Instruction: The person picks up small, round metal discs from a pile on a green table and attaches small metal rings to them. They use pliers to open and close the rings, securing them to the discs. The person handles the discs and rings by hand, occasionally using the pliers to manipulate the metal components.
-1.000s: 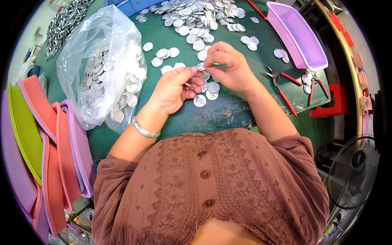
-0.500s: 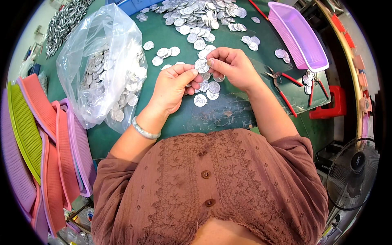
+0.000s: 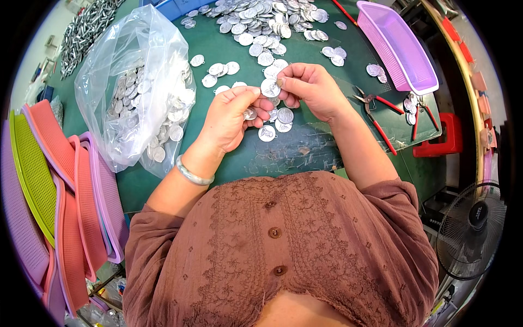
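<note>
A round silver medal (image 3: 270,88) is pinched between the thumb and fingers of my right hand (image 3: 309,90), its face turned up. Just left of it, my left hand (image 3: 231,114) is curled around another silver medal (image 3: 249,114), partly covered by the fingers. The left fingertips lie close to the right hand's medal; whether they touch it I cannot tell. Below both hands a few loose medals (image 3: 267,133) lie on the green table mat. A big heap of the same medals (image 3: 267,19) spreads out beyond my hands.
A clear plastic bag (image 3: 136,92) of medals stands at the left, beside stacked coloured baskets (image 3: 71,201). Red-handled pliers (image 3: 378,117) lie at the right, near a purple basket (image 3: 400,49). A blue bin (image 3: 174,6) sits at the back, and a fan (image 3: 471,229) stands lower right.
The left thumb has drawn slightly back from the right hand's medal. The medal inside my left hand now shows more. My right hand has hardly moved.
</note>
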A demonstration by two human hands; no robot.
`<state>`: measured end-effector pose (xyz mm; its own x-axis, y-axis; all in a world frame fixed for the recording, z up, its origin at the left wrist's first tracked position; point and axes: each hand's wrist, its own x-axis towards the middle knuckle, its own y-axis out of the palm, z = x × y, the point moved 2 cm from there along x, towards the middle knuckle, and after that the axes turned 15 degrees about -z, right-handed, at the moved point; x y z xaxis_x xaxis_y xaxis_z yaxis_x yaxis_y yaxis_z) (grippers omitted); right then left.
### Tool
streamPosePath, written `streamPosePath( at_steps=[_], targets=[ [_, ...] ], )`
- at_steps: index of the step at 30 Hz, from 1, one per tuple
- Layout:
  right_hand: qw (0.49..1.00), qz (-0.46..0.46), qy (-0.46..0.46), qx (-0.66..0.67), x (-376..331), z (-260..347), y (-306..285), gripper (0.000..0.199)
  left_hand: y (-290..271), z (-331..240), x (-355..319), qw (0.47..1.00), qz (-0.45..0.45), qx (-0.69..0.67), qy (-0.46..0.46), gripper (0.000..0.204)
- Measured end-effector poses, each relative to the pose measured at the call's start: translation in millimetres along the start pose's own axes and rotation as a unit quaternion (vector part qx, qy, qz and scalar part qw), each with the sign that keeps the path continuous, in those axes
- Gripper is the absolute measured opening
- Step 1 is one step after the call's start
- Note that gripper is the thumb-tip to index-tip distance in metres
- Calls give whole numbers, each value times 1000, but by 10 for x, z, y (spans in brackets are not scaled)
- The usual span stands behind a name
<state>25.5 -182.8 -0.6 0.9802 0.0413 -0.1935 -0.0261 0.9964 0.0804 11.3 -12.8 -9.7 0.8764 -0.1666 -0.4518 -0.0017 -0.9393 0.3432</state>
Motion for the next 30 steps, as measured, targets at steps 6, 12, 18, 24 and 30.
streamPosePath(
  at_steps=[6, 12, 18, 24, 30],
  targets=[
    [999, 20, -25, -26, -38, 21, 36, 13, 7, 5, 10, 998, 3, -30, -50, 18],
    [998, 22, -44, -26, -55, 35, 45, 14, 9, 9, 5, 995, -11, -64, -77, 19],
    [996, 32, -87, -17, -43, 25, 37, 14, -4, -8, 32, 993, 34, -104, -52, 21],
    [994, 23, -103, -15, -34, 31, 40, 17, 11, 18, 14, 997, 21, -73, 28, 32],
    [970, -99, -178, -131, 95, -20, -127, 16, 33, 11, -8, 997, 14, -50, 56, 32]
  ],
)
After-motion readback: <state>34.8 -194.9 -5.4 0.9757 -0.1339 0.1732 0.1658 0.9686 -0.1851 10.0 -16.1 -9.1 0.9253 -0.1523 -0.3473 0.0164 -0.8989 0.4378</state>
